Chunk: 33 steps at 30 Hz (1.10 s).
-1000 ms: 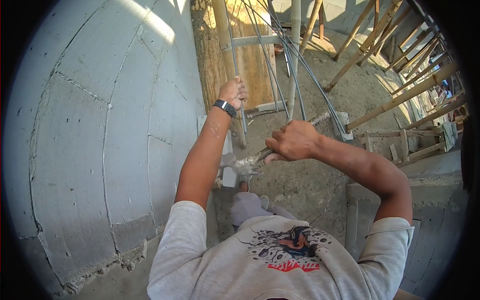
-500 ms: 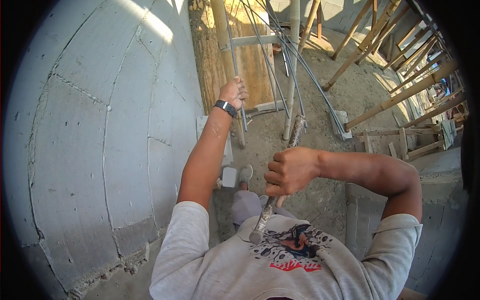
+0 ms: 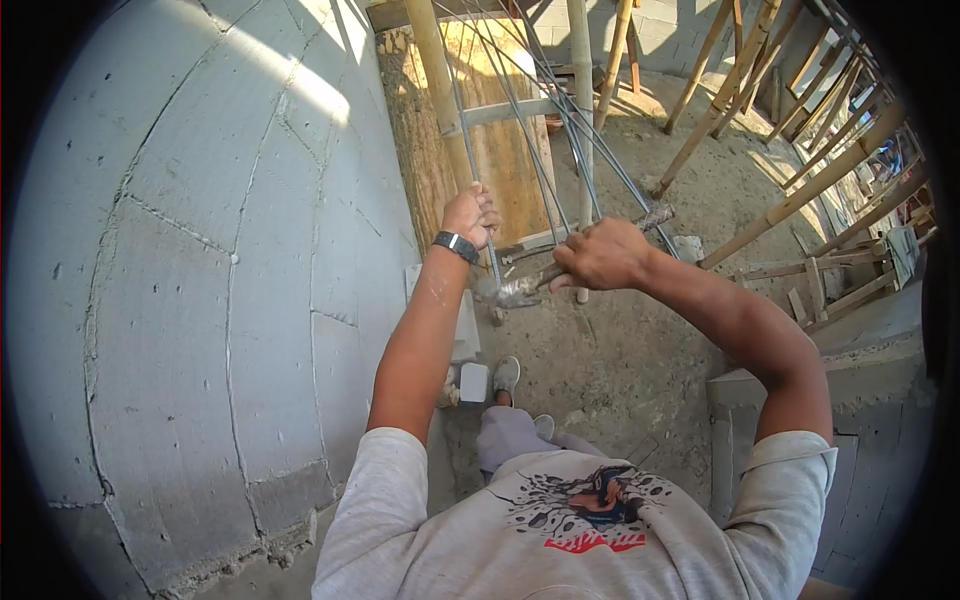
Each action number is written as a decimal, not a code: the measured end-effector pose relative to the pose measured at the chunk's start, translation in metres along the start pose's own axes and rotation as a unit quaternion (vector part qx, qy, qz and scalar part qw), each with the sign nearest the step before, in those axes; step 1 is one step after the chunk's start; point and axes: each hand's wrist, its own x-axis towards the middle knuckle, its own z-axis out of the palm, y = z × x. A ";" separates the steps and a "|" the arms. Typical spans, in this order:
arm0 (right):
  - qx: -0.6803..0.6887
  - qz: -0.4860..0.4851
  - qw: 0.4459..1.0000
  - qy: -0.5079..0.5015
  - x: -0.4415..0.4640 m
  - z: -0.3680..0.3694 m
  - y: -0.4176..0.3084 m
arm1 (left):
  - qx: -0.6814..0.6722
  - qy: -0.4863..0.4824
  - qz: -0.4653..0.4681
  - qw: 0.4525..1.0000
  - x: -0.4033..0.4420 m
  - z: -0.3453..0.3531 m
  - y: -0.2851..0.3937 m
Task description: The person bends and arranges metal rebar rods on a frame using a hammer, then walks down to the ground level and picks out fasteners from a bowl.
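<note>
Gripping a ribbed metal rod [image 3: 494, 262] close to its lower end, the left hand [image 3: 470, 213] is closed in a fist near the block wall [image 3: 190, 300]; this low hold appears to steady the rod while leaving a short length exposed below the fingers. The right hand [image 3: 605, 254], farther from the block wall, is closed around the handle of a hammer-like tool [image 3: 541, 282]. The tool lies crosswise, its head towards the wall and beside the rod's exposed end; blur prevents telling whether the two touch. Its butt projects beyond the fist, away from the wall, a grip partway along the handle that probably favours control over reach. Near the wall, the upper part of the rod runs close to a bamboo pole [image 3: 432, 60], which may help keep it in line. A crosspiece [image 3: 508, 110] extends from this pole away from the wall, seemingly as a brace. Other metal rods [image 3: 622, 172] slant down farther from the wall than the held one, apart from the left fist.
</note>
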 end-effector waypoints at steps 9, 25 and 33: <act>-0.004 -0.141 0.990 0.015 0.005 -0.005 -0.013 | 0.020 0.014 0.012 1.000 -0.003 0.005 0.009; 0.050 0.151 0.986 0.043 -0.016 0.025 0.027 | 0.016 0.003 -0.020 1.000 0.007 -0.005 0.017; 0.054 0.050 0.995 0.067 0.010 0.050 0.031 | -0.024 -0.027 -0.043 0.998 0.015 -0.003 0.007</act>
